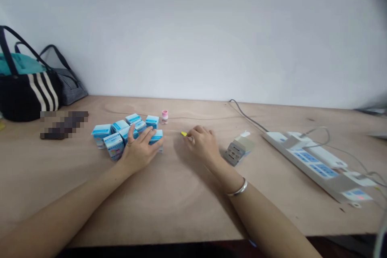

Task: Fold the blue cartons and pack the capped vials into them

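Observation:
My left hand [141, 148] lies over a cluster of small blue-and-white boxes [113, 145], its fingers spread. Its fingertips rest on or close to the boxes at the right of the cluster, and part of the cluster is hidden under it. To the right, my right hand [202, 143] is closed just above the table, with a silver bangle on the wrist. A small bright yellow thing [184, 133] sticks out from its thumb and fingertips; the rest is hidden, so its kind is unclear. Behind the boxes stands a small jar [165, 117] with a pink top.
An opened grey carton [235, 153] lies right of my right hand. Farther right, a white power strip [311, 165] with plugs and cables runs across the wooden table [169, 213]. A black striped bag [33, 92] and a grey bag [70, 84] stand at the left, near a dark pixelated object [65, 125].

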Action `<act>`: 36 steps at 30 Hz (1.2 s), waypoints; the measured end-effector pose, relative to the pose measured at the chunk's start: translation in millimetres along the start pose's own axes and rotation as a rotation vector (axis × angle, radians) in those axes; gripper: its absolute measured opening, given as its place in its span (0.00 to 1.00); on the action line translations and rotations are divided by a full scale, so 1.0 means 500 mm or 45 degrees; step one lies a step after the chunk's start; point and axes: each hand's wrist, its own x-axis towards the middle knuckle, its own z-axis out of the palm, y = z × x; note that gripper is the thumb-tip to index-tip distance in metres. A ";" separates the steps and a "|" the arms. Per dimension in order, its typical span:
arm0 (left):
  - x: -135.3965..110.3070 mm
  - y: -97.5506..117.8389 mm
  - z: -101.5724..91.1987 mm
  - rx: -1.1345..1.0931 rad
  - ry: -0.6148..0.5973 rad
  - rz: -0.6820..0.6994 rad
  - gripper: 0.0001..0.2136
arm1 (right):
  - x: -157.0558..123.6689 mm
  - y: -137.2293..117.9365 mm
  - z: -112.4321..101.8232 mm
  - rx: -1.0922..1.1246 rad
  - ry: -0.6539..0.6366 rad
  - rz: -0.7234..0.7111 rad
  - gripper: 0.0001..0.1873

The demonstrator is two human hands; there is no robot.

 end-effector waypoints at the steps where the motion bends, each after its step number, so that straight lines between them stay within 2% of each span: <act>1: -0.001 -0.006 0.002 0.017 -0.003 -0.020 0.18 | -0.005 -0.002 -0.005 -0.124 -0.021 0.056 0.08; 3: -0.004 -0.016 0.006 0.022 0.005 -0.062 0.18 | -0.018 -0.005 -0.019 -0.228 -0.056 0.149 0.09; 7: -0.005 -0.030 0.014 0.004 0.047 -0.131 0.18 | -0.038 -0.006 -0.058 -0.255 -0.116 0.236 0.09; 12: -0.004 -0.046 0.029 0.007 0.095 -0.215 0.17 | -0.029 0.002 -0.111 -0.590 -0.371 0.409 0.09; 15: -0.005 -0.049 0.035 0.004 0.121 -0.239 0.18 | -0.016 0.010 -0.130 -0.660 -0.486 0.507 0.09; 17: -0.006 -0.047 0.034 0.036 0.121 -0.232 0.19 | -0.010 0.015 -0.138 -0.668 -0.511 0.527 0.06; 19: -0.008 -0.041 0.030 0.080 0.109 -0.200 0.20 | -0.005 0.017 -0.143 -0.672 -0.480 0.491 0.08; 22: -0.011 -0.026 0.021 0.023 0.068 -0.086 0.21 | -0.001 0.008 -0.141 -0.609 -0.399 0.367 0.13; 24: -0.012 -0.011 0.018 -0.162 0.032 -0.007 0.20 | -0.002 -0.009 -0.129 -0.468 -0.335 0.191 0.13; 26: -0.012 0.005 0.016 -0.395 -0.014 0.017 0.21 | -0.008 -0.032 -0.105 -0.245 -0.269 -0.097 0.11; 29: -0.009 0.027 0.017 -0.690 -0.059 -0.055 0.25 | -0.023 -0.072 -0.057 0.098 -0.215 -0.581 0.10; 31: -0.008 0.035 0.020 -0.807 -0.064 -0.125 0.28 | -0.032 -0.096 -0.026 0.273 -0.199 -0.794 0.12; 33: -0.010 0.037 0.024 -0.858 -0.054 -0.207 0.27 | -0.039 -0.114 -0.005 0.418 -0.178 -0.886 0.14; 36: -0.013 0.032 0.035 -0.884 -0.003 -0.312 0.24 | -0.039 -0.125 0.006 0.562 -0.092 -0.871 0.16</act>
